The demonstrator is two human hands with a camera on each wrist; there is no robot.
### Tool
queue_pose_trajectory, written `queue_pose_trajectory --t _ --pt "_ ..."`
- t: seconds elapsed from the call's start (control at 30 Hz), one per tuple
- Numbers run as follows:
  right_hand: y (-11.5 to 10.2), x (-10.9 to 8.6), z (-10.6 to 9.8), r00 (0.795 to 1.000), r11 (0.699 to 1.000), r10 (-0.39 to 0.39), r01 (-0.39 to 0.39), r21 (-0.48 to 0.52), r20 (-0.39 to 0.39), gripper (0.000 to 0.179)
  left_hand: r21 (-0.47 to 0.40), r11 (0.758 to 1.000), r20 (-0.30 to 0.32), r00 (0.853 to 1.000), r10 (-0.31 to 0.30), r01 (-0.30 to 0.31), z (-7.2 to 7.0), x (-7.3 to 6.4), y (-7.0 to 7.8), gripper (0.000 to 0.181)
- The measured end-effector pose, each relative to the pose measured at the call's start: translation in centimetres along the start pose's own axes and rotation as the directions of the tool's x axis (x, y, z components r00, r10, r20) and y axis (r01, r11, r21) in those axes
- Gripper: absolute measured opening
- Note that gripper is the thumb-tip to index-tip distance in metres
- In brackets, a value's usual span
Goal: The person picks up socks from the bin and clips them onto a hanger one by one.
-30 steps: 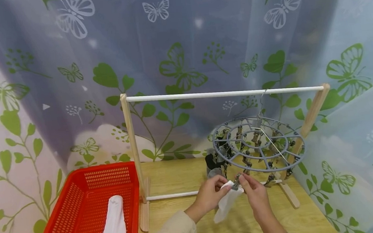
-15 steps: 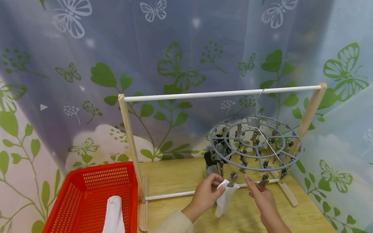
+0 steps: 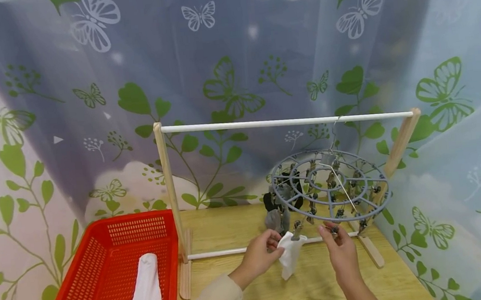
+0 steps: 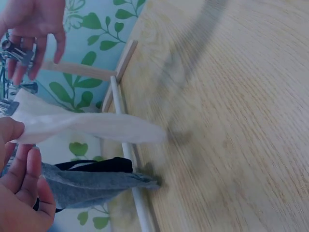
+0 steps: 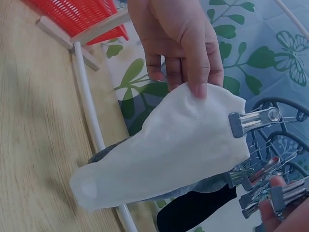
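A white sock (image 3: pixel 290 254) hangs by its opening from a metal clip (image 5: pixel 256 121) of the round grey drying hanger (image 3: pixel 333 202). My left hand (image 3: pixel 259 254) pinches the sock's edge beside that clip, thumb on the cloth in the right wrist view. To the right, my right hand (image 3: pixel 342 256) is at another clip (image 3: pixel 334 231), which lies against its loosely bent fingers; in the left wrist view the thumb stands apart from it. Behind the white sock hang a grey sock (image 4: pixel 91 186) and a black sock (image 5: pixel 198 210), partly hidden.
A red plastic basket (image 3: pixel 100 231) stands at the left with another white sock (image 3: pixel 144 292) lying in it. The hanger hooks over the white rail (image 3: pixel 238 125) of a wooden stand (image 3: pixel 170 190). Below runs a lower white bar (image 3: pixel 217 253) above the wooden table (image 3: pixel 221 224).
My right hand has let go of the clip on the white sock and moved right to another clip. The left hand stays at the sock's edge. The hanger has turned slightly.
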State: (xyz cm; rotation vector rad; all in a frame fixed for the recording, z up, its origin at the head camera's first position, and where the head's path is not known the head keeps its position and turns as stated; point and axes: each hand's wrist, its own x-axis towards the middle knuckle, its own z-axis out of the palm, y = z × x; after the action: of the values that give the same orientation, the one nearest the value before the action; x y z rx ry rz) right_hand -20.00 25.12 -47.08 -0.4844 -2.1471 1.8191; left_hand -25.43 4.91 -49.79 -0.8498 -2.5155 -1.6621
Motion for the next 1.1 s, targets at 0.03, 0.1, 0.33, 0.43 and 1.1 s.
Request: queue_pose_trajectory --t 0.03,0.1,0.33,0.43,1.1 --pt "0.0 0.0 0.1 1.0 1.0 -0.018 0.018 0.009 -0.006 0.054 0.002 1.0 0.003 1.0 -0.001 0.001 -0.1 -0.1 -0.1 0.016" --pt "-0.2 -0.2 0.3 0.999 0.998 -0.044 0.045 0.035 -0.018 0.051 -0.004 1.0 0.017 1.0 -0.011 0.011 -0.5 -0.3 -0.4 0.015" --pt "-0.5 -0.6 0.8 0.997 0.995 -0.077 0.079 0.068 -0.031 0.045 0.018 0.999 0.101 0.994 -0.032 0.03 -4.5 -1.8 -1.8 0.015" --pt "-0.3 -0.7 0.8 0.996 0.995 -0.085 0.087 0.055 -0.037 0.046 0.003 0.999 0.138 0.989 -0.054 0.054 -6.6 -2.5 -2.5 0.019" --pt "-0.1 -0.7 1.3 0.992 0.99 -0.116 0.12 0.077 -0.058 0.051 0.029 0.983 0.426 0.887 -0.177 0.182 -18.5 -5.9 -4.7 0.032"
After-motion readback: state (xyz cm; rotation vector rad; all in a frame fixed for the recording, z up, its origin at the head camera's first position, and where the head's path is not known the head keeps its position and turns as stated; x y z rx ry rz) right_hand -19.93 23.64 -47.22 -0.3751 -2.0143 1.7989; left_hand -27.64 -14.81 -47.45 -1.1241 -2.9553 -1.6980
